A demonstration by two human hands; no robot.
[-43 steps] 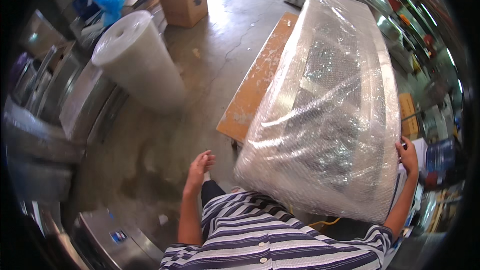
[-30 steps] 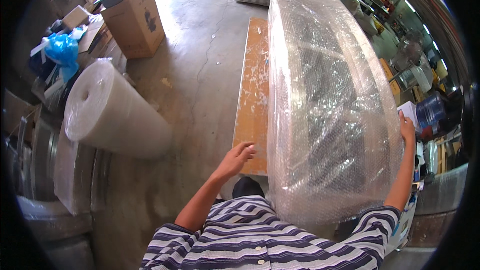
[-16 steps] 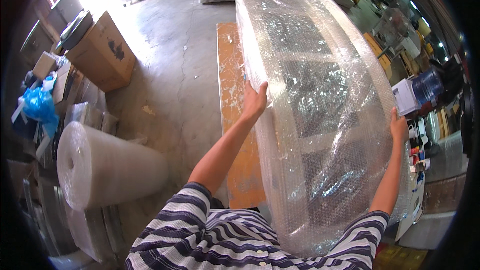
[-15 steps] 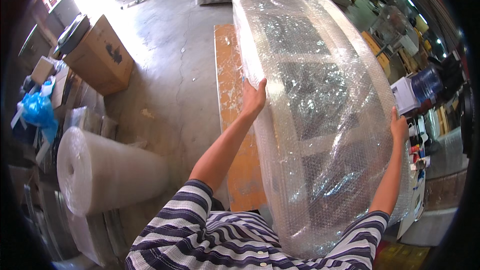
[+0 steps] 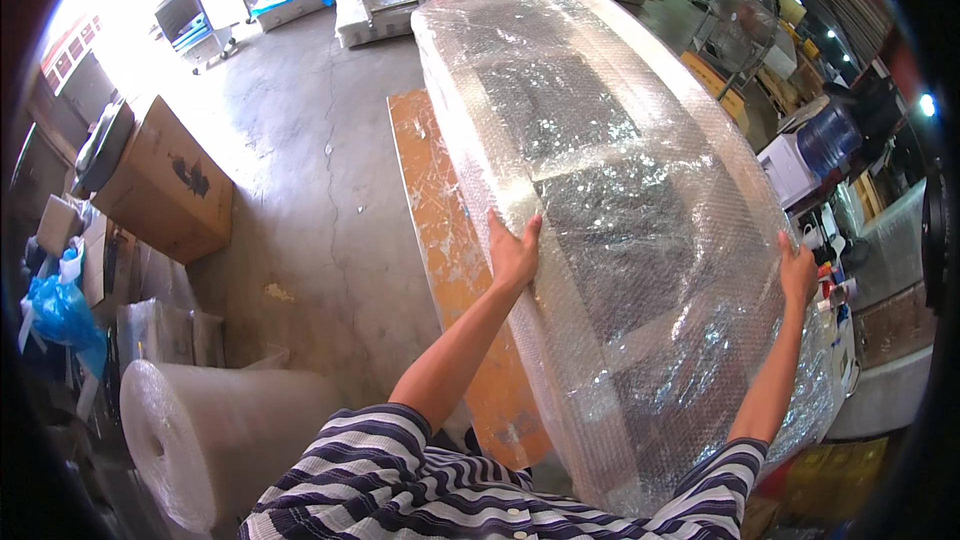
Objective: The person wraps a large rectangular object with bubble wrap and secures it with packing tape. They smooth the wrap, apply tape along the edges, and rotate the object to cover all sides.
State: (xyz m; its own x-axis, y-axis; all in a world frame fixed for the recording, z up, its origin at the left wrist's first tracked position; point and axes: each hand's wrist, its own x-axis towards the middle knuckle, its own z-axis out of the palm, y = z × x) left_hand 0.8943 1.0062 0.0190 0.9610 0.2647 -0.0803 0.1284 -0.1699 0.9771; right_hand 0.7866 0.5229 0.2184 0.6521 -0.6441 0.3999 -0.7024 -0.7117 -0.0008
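Observation:
A long, large object wrapped in clear bubble wrap (image 5: 610, 190) lies in front of me on a worn orange board (image 5: 440, 230). My left hand (image 5: 515, 252) presses flat against its left edge, fingers spread upward. Over on the far side, my right hand (image 5: 797, 273) grips the right edge of the same wrapped object. Both arms reach out from striped sleeves at the bottom of the view.
A big roll of bubble wrap (image 5: 215, 435) lies on the concrete floor at lower left. A cardboard box (image 5: 165, 185) stands further left, with blue plastic bags (image 5: 55, 315) beside it. Shelves, a water bottle (image 5: 825, 140) and boxes crowd the right side.
My left hand rose from my side and came to rest on the wrapped object's left edge. My view swung left, bringing the object more centred. The right hand stayed on its edge.

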